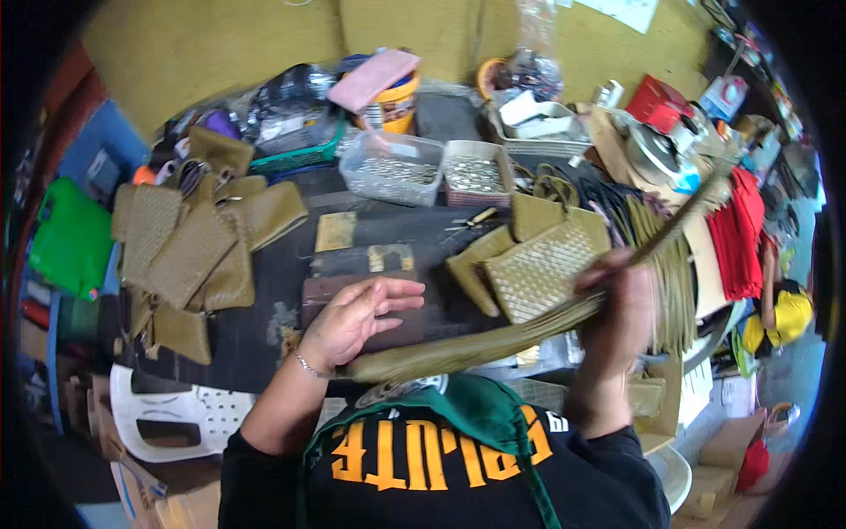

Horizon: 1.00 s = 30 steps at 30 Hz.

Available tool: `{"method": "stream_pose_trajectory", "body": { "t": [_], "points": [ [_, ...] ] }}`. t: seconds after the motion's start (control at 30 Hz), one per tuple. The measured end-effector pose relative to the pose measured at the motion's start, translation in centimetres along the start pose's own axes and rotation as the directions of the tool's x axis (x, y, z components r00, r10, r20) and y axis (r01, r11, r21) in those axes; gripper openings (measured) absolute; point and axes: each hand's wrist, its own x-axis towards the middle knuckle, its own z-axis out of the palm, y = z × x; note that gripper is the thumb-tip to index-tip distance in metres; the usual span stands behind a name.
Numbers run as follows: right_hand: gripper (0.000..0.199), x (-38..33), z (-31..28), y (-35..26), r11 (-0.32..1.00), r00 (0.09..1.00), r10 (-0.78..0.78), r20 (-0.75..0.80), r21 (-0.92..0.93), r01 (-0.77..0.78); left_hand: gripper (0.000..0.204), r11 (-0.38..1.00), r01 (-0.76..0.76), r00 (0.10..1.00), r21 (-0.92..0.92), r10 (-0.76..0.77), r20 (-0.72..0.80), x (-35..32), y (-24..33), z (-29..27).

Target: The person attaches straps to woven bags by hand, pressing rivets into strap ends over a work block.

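Note:
My right hand [619, 300], smeared by motion, is closed round a long bundle of olive strips [476, 346]. The bundle's thick end reaches left across my front, close to my left wrist; its thinner end sweeps up to the far right. My left hand [357, 322] is open beside the thick end, palm turned inward and fingers apart, with nothing in it. Just beyond the bundle lie woven olive pouches [546, 269]. More olive strips [671, 300] hang over the table edge at the right.
Woven olive bags [189, 247] are piled on the dark table's left. Behind stand a clear tub [392, 172] and a smaller box [476, 172] of small metal pieces. Red material [738, 234] hangs at the right, near another person in yellow [787, 316]. A white chair [172, 410] stands lower left.

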Motion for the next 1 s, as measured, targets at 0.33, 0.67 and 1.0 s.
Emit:
{"method": "stream_pose_trajectory", "body": {
  "t": [0.33, 0.67, 1.0],
  "points": [
    [0.029, 14.3, -23.7, 17.4, -0.187, 0.920, 0.349, 0.177, -0.949, 0.253, 0.024, 0.542, 0.159, 0.386, 0.825, 0.735, -0.557, -4.0, 0.5, -10.5],
    [0.027, 10.7, -12.7, 6.7, 0.333, 0.980, -0.086, 0.182, -0.922, 0.200, 0.051, 0.128, 0.859, 0.164, 0.495, 0.848, -0.504, -11.1, 7.5, -23.6],
    [0.023, 3.2, -3.6, 3.9, 0.485, 0.935, 0.002, 0.356, -0.818, 0.310, 0.035, 0.124, 0.760, 0.487, 0.638, 0.542, -0.685, -6.3, 12.8, -15.3]
  ]
}}
